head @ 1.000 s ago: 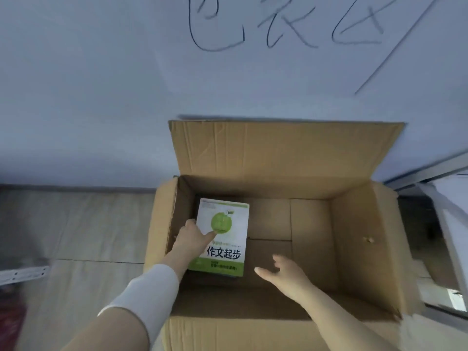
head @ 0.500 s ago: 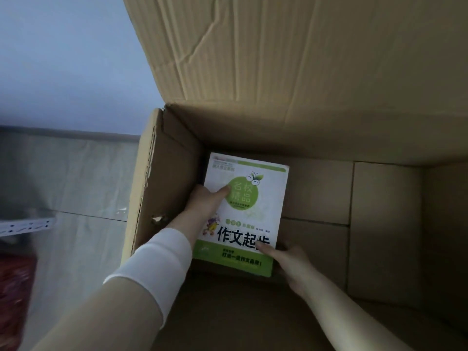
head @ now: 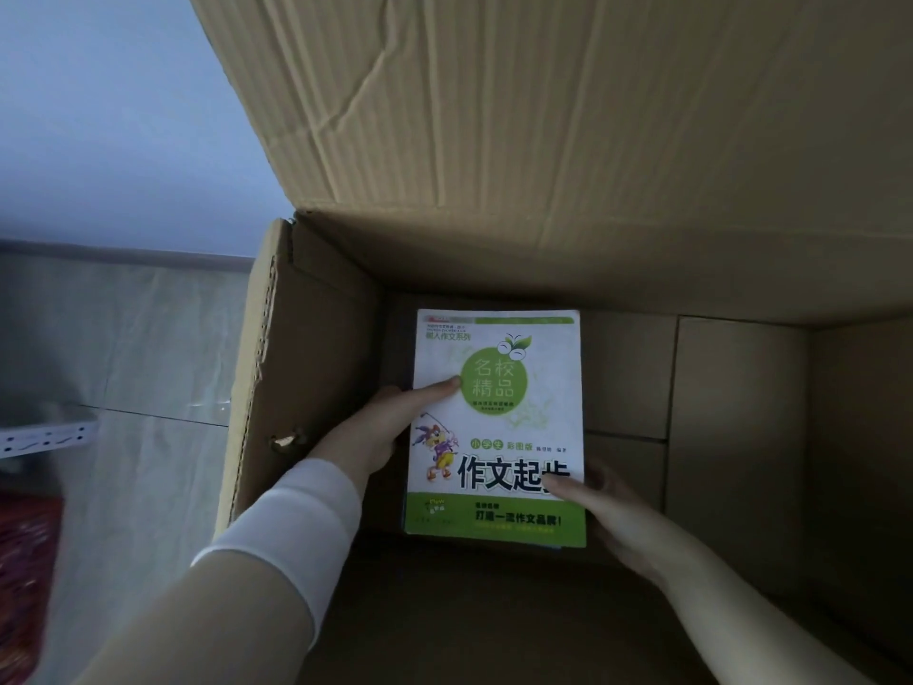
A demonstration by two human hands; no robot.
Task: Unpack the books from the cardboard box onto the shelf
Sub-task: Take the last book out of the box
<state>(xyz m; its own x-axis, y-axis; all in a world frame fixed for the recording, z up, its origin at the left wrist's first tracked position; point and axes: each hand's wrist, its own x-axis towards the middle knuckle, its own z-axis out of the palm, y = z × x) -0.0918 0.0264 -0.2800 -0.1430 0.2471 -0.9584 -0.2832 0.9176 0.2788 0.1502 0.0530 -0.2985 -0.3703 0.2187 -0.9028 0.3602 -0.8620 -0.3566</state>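
Observation:
A white and green book (head: 514,437) with black Chinese title letters lies face up inside the open cardboard box (head: 306,368), near its left wall. My left hand (head: 380,427) grips the book's left edge, thumb pressed on the cover. My right hand (head: 607,516) holds the lower right corner, thumb on the title. A blue edge of something under the book shows at its bottom right. The shelf is out of sight.
The box's tall back flap (head: 543,116) stands upright and fills the top of the view. Pale floor tiles (head: 138,363) and a light wall lie to the left. A white perforated metal strip (head: 44,437) and a red patterned item (head: 24,575) sit at the far left.
I have leaned closer into the box. My right hand reached in and took the book's lower right corner; my left hand stays on the left edge.

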